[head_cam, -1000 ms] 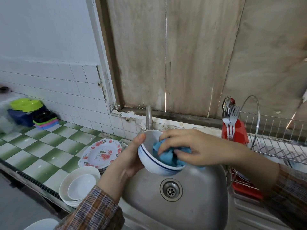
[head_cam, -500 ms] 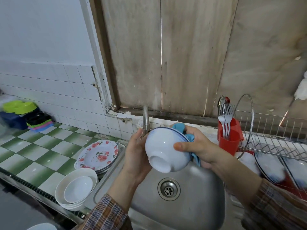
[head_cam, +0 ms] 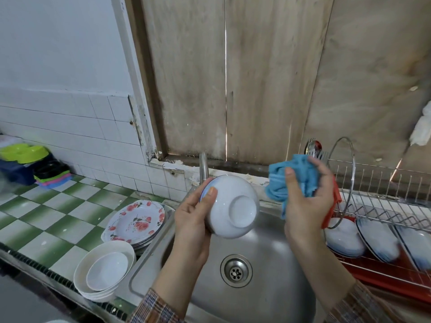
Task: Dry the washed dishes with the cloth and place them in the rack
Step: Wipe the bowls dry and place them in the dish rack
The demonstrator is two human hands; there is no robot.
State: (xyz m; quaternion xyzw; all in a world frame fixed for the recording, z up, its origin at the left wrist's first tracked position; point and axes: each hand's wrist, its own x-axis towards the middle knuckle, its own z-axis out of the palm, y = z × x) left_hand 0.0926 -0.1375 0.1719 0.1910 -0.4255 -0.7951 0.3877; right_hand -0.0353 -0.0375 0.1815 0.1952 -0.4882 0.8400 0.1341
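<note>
Steel sink, boards behind. Over sink centre: left hand fingers grip white bowl, base outward. Over sink's right edge: right hand fingers clutch blue cloth.

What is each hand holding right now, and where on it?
Left hand grips the white bowl at its rim, foot toward camera. Right hand holds the bunched blue cloth, apart from it.

Open sink basin between stacked bowls and rack.
</note>
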